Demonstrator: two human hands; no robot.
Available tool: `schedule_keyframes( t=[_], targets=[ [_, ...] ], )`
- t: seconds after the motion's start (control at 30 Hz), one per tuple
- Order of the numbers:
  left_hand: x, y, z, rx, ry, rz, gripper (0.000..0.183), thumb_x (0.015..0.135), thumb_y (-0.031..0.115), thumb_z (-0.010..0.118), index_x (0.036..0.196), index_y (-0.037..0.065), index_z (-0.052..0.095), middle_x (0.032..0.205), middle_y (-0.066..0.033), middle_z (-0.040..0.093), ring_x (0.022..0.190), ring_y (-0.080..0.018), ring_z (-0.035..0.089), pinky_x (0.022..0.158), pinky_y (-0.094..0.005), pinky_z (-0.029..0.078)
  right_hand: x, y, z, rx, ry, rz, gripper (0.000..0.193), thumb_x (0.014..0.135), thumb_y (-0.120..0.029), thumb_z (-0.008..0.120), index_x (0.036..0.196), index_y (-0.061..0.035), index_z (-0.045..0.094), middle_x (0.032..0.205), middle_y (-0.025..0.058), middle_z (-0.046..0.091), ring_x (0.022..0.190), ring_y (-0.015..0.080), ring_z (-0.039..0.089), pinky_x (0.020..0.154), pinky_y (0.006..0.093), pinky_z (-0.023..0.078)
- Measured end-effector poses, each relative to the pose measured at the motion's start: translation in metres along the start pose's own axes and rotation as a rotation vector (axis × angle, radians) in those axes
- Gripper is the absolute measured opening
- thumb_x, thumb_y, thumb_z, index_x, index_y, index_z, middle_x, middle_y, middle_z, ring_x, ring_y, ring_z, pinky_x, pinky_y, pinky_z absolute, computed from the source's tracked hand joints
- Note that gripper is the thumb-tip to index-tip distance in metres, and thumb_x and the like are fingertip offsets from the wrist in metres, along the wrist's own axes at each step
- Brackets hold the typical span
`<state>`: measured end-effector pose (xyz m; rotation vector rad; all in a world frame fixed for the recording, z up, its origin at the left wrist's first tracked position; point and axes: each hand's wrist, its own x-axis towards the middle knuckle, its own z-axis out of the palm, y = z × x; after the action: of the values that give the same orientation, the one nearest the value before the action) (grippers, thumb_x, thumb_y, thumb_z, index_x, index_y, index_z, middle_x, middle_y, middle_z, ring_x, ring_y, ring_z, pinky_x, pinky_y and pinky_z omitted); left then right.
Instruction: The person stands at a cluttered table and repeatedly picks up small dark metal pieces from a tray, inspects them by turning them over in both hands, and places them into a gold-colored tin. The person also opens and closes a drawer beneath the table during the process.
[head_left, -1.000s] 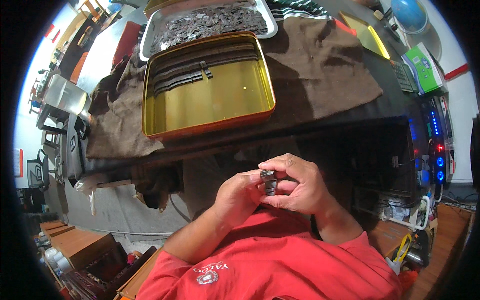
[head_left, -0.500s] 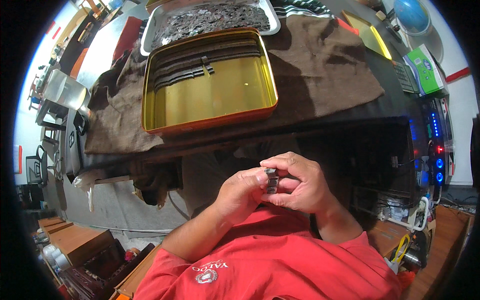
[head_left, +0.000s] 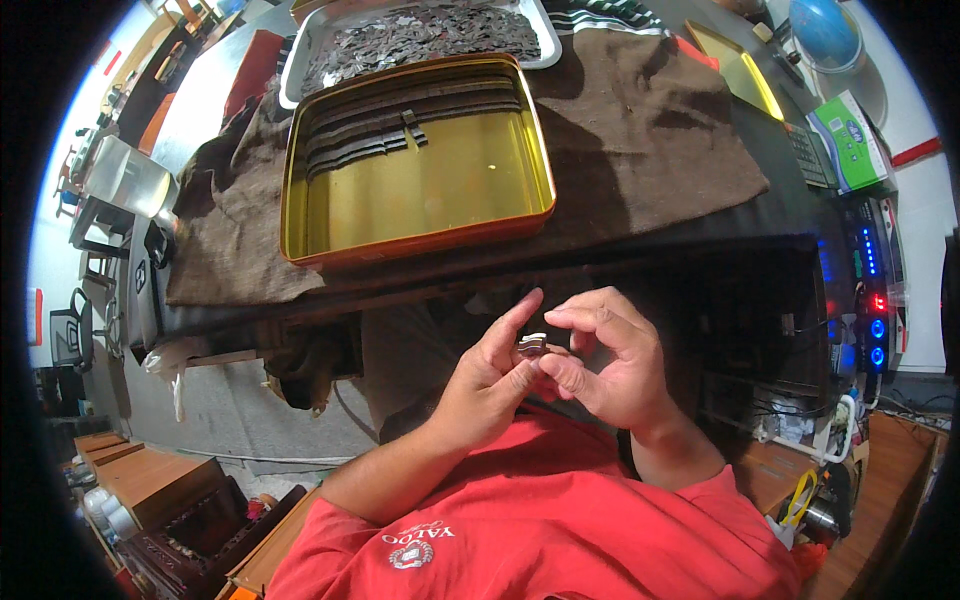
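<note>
Above my lap, a small stack of thin dark metal pieces with shiny edges sits between the fingers of my left hand. My left thumb lies at its lower side and the index finger points upward past it. Close on the right is my right hand, its thumb by the left thumb and its index finger bent and apart from the stack. Some fingertips behind the stack overlap, so whose they are is unclear. Beyond my hands stands a gold-lined rectangular tin, with rows of similar dark pieces along its far side.
A white tray heaped with loose dark metal pieces stands behind the tin. Both rest on a brown cloth over a dark table. A green and white box, a calculator and a globe are at the right.
The stack has turned and shifted slightly left and up in my fingers. My right thumb and index finger have spread apart, and my left index finger has straightened upward.
</note>
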<state>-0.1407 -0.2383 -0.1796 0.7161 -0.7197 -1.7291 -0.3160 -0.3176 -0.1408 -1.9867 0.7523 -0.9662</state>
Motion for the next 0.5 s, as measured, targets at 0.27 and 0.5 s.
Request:
schedule_keyframes(
  t=[0.27, 0.5],
  targets=[
    [-0.006, 0.007, 0.005, 0.343, -0.047, -0.136, 0.079, 0.095, -0.011, 0.045, 0.165, 0.005, 0.011, 0.147, -0.0089, 0.047, 0.128, -0.014, 0.05, 0.108, -0.0284, 0.041, -0.001, -0.003, -0.002, 0.123, -0.163, 0.099, 0.016, 0.082, -0.003, 0.083, 0.096, -0.0015, 0.074, 0.087, 0.0058, 0.067, 0.069, 0.0108, 0.064, 0.059, 0.0253, 0.05],
    [-0.001, 0.012, 0.003, 0.459, -0.109, -0.306, 0.03, 0.111, 0.021, 0.048, 0.127, -0.001, 0.061, 0.096, -0.0059, 0.071, 0.083, -0.0119, 0.066, 0.079, -0.03, 0.055, -0.004, -0.001, -0.007, 0.414, -0.112, 0.372, 0.008, 0.087, 0.001, 0.079, 0.092, -0.0002, 0.074, 0.086, 0.0039, 0.067, 0.072, 0.0094, 0.066, 0.06, 0.0232, 0.052]
  ],
)
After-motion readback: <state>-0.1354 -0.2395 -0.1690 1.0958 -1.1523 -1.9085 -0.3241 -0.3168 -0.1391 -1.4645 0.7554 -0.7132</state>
